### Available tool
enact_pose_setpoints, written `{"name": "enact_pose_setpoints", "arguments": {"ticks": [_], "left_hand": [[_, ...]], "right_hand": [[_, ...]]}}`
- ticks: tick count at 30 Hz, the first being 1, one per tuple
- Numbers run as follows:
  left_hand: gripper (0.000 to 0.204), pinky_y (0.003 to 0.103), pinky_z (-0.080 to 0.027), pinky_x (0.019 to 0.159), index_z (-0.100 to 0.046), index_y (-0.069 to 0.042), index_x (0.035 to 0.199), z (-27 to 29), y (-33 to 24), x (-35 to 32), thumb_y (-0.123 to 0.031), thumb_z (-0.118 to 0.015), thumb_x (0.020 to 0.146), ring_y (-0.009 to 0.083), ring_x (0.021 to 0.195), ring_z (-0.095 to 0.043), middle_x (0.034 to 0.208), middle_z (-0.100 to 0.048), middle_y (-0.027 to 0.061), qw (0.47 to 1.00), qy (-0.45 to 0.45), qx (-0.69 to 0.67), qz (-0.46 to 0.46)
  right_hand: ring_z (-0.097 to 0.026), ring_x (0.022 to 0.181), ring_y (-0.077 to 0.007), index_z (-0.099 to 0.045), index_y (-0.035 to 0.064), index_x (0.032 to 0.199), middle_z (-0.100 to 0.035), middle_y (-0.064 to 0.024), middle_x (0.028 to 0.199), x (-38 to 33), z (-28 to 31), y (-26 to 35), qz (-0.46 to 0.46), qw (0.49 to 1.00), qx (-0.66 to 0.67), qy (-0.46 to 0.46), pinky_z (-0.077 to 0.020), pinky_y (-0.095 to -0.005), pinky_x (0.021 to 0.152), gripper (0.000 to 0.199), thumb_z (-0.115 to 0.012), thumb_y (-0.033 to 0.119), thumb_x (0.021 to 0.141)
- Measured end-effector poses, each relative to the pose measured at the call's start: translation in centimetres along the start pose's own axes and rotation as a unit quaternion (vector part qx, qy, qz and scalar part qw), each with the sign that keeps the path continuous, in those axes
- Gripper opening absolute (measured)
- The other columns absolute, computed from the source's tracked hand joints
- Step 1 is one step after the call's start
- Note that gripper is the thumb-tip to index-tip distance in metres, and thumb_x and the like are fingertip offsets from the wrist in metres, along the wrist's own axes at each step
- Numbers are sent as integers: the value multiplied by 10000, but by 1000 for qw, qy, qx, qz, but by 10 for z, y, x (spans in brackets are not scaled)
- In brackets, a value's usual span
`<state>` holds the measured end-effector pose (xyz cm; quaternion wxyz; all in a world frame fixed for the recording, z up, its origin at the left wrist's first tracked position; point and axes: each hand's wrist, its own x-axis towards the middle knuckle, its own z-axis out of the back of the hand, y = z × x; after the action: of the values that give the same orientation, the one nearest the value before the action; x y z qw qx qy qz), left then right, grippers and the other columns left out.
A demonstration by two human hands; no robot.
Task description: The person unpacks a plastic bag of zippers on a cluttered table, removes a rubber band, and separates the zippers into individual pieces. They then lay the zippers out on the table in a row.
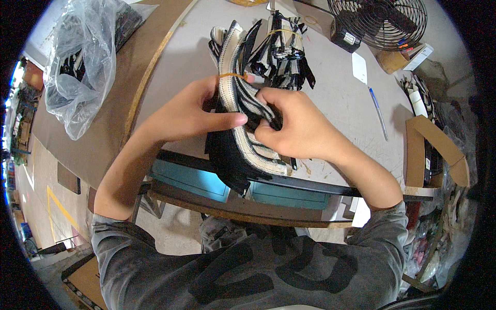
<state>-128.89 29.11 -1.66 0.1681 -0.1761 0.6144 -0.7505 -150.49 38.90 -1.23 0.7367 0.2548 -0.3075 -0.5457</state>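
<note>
My left hand [194, 111] and my right hand [297, 124] both grip a thick bundle of black and white woven straps [243, 139] over the near edge of the grey table [341, 98]. An orange rubber band [232, 75] circles the bundle above my left thumb. My right fingers pinch into the straps at the bundle's middle. A second bundle of black and white straps [284, 44], tied with a rubber band, lies on the table just behind.
A clear plastic bag [82, 57] holding more straps lies on the brown board at left. A black fan [380, 20] stands at the back right. A pen [378, 111], a white card [359, 67] and cardboard boxes [434, 150] are to the right.
</note>
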Motion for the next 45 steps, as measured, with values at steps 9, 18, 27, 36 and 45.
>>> {"name": "enact_pose_setpoints", "arguments": {"ticks": [9,18,27,36,45], "left_hand": [[578,331,-427,1094,-478,-33,1457,-1,-2,-1,-137,-733,949,145,1211,-576,1290,-644,68,999,-3,-44,-20],[581,318,-468,1050,-491,-33,1439,-5,0,0,-153,-757,936,137,1155,-609,1245,-663,54,999,-15,-32,-9],[622,334,-491,1029,-449,-16,1479,-4,10,-1,-28,-716,917,135,1144,-621,1236,-668,61,998,-22,-54,-24],[621,309,-490,1017,-446,18,1483,-4,9,1,42,-678,907,130,1120,-632,1222,-685,71,998,-37,-36,-26],[636,330,-468,1059,-445,20,1484,-9,5,4,64,-680,895,153,1152,-634,1253,-678,81,995,-80,-52,-30]], "right_hand": [[-563,754,-104,-655,-38,1001,-645,-40,796,1,7,2,-13,992,121,27,-501,-301,696,221,-726,123,868],[-627,669,-168,-692,-44,927,-670,-147,749,2,7,3,-46,989,132,46,-508,-350,646,370,-799,305,867],[-586,736,-48,-685,-22,1006,-665,2,828,5,22,-3,-87,946,278,144,-491,-234,675,168,-695,144,980],[-637,785,-162,-678,-1,971,-696,-106,880,2,14,4,34,999,14,23,-520,-320,744,311,-849,213,824],[-685,736,-239,-672,-20,993,-698,-159,849,2,11,3,22,999,0,-28,-533,-356,714,237,-763,154,861]]}}
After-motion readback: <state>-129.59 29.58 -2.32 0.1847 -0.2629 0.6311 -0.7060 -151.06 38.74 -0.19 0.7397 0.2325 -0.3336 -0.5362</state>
